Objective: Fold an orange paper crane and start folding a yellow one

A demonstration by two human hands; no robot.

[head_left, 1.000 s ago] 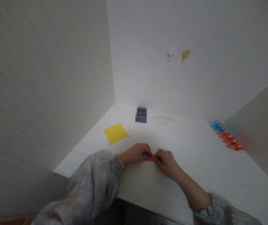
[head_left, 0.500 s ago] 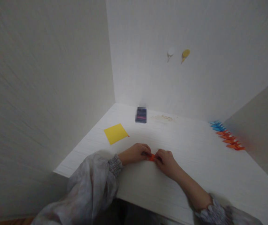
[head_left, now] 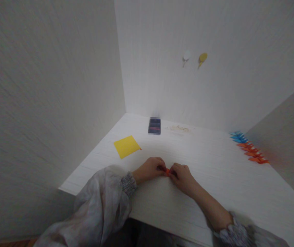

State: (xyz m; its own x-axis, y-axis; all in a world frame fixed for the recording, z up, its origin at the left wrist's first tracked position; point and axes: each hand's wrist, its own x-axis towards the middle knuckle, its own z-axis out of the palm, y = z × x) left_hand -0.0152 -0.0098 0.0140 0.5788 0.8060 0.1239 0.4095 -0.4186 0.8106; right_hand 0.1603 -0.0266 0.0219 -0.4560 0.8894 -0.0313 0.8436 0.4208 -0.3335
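A small piece of orange paper (head_left: 168, 172) shows between my two hands, just above or on the white table; most of it is hidden by fingers. My left hand (head_left: 153, 167) pinches its left side, fingers bent and thumb close to the tabletop. On the other side, my right hand (head_left: 182, 176) has its fingers closed on the right end. The fingertips of both hands are very near each other. How the paper is folded cannot be made out.
Yellow paper (head_left: 127, 146) lies left of my hands, a tiny orange bit at its corner. A dark blurred-out object (head_left: 154, 126) stands by the back wall. Folded blue paper figures (head_left: 238, 137) and orange ones (head_left: 252, 153) line the right edge. Two hooks (head_left: 203, 58) are on the wall.
My left hand has shifted slightly right, closer to my right hand, and less of the orange paper shows between them. My right hand has stayed almost in place.
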